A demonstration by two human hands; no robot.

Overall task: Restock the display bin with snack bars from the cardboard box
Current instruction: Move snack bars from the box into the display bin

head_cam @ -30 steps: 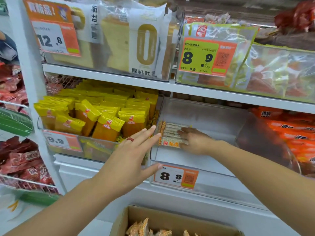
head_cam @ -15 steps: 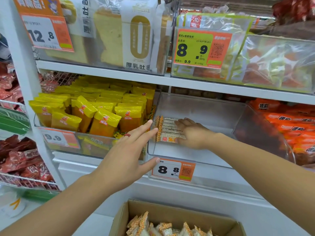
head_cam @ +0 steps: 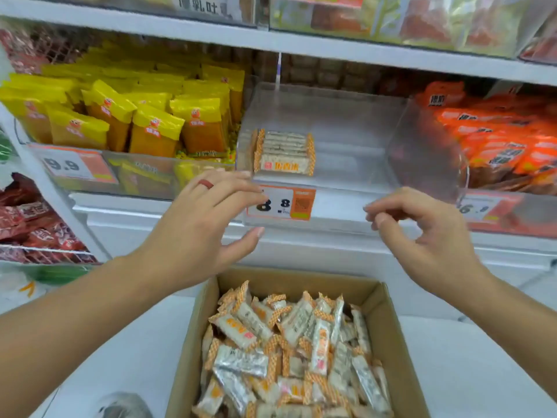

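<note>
Both your hands hover empty over the cardboard box [head_cam: 388, 321] full of snack bars [head_cam: 289, 342]: left hand [head_cam: 196, 227] spread, right hand [head_cam: 428, 236] loosely curled. The clear display bin [head_cam: 346, 122] holds one neat row of bars [head_cam: 284, 152] at its front-left corner.

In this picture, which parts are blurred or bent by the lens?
Head view: the price tag and left hand show motion blur; the shelf edge bows from wide-angle distortion; the snack bars in the cardboard box are fairly sharp.
</note>
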